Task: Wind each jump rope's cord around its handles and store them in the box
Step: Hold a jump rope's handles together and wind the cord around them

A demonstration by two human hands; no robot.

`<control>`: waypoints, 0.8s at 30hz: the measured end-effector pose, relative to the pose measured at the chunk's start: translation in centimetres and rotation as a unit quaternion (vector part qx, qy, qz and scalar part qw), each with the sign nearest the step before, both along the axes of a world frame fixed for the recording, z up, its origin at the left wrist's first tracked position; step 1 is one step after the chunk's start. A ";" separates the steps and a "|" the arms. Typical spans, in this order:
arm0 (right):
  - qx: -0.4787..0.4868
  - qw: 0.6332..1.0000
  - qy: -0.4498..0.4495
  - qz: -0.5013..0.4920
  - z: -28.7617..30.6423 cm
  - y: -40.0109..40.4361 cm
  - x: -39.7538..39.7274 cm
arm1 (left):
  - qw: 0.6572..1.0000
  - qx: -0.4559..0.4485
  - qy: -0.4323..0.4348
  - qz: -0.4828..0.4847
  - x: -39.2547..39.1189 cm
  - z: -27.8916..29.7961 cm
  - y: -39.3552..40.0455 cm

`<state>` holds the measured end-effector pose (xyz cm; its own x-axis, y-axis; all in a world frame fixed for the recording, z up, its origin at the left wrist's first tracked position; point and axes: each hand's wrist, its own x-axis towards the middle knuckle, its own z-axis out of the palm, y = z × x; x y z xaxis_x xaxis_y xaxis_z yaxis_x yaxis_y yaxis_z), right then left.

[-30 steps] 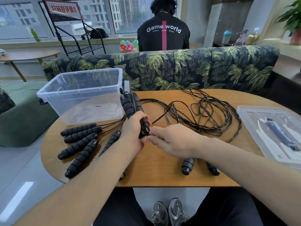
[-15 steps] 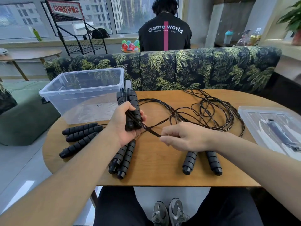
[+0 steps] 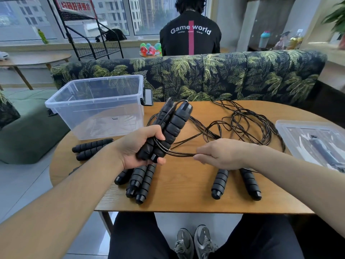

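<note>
My left hand [image 3: 139, 146] grips a pair of black ribbed jump rope handles [image 3: 172, 126], held side by side and tilted up to the right above the table. Thin black cord [image 3: 177, 153] runs from the handles' lower end to my right hand [image 3: 222, 156], which pinches a bundle of strands taut. The remaining cord lies in a loose tangle [image 3: 246, 126] on the table behind my right hand. The clear plastic box [image 3: 97, 107] stands at the table's back left with nothing visible inside.
More black handles lie on the wooden table [image 3: 179, 200]: two at the left [image 3: 89, 148], three under my left hand [image 3: 141, 182], two under my right wrist [image 3: 235, 182]. A clear lid [image 3: 309, 141] rests at the right edge. Behind the leaf-print sofa [image 3: 205, 75] sits a person.
My left hand has lifted and tilted the handle pair to the right. My right hand has drawn the cord out to the right, away from the handles.
</note>
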<state>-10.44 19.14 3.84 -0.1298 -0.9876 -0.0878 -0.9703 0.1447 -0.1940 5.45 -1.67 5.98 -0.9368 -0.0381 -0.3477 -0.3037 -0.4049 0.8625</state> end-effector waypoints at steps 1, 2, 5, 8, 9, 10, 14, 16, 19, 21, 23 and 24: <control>0.008 1.000 0.011 0.011 -0.1 -0.2 0.0 | 1.000 -0.006 0.004 -0.022 0.0 0.0 -0.2; 0.016 0.999 0.024 0.017 -0.3 -0.4 0.0 | 0.999 -0.018 0.006 -0.046 0.1 0.0 -0.3; 0.008 0.997 0.064 0.034 -0.1 -1.0 0.2 | 0.985 -0.074 -0.008 -0.154 0.6 0.0 -0.4; 0.047 0.992 0.115 0.023 1.0 -2.0 -0.3 | 0.944 -0.186 -0.054 -0.268 0.6 -0.3 -0.2; 0.056 0.989 0.135 0.027 1.3 -2.5 -0.3 | 0.928 -0.231 -0.081 -0.281 0.3 -0.3 -0.1; 0.056 0.986 0.155 0.034 1.4 -3.1 -0.4 | 0.911 -0.273 -0.108 -0.288 0.1 -0.1 0.2; -0.007 0.977 0.208 0.037 2.7 -4.6 -0.9 | 0.834 -0.435 -0.178 -0.289 -1.0 0.2 1.3; -0.037 0.974 0.222 0.024 3.4 -5.5 -1.0 | 0.798 -0.493 -0.198 -0.286 -1.8 -0.2 1.6; -0.076 0.979 0.188 -0.009 4.5 -6.7 -0.1 | 0.784 -0.504 -0.221 -0.287 -2.7 -0.6 1.7; -0.083 0.982 0.164 -0.039 4.7 -6.9 0.6 | 0.790 -0.499 -0.229 -0.274 -2.9 -1.0 1.5; -0.106 0.985 0.117 -0.070 4.7 -6.7 1.1 | 0.814 -0.482 -0.231 -0.229 -2.8 -1.7 1.0; -0.116 0.986 0.090 -0.080 4.7 -6.6 1.4 | 0.826 -0.473 -0.229 -0.204 -2.7 -1.9 0.8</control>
<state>-9.01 12.54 8.52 -0.2779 -0.9443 0.1763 -0.9605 0.2701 -0.0671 2.78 -0.90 4.11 -0.7177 -0.2090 -0.6642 -0.6305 0.6000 0.4924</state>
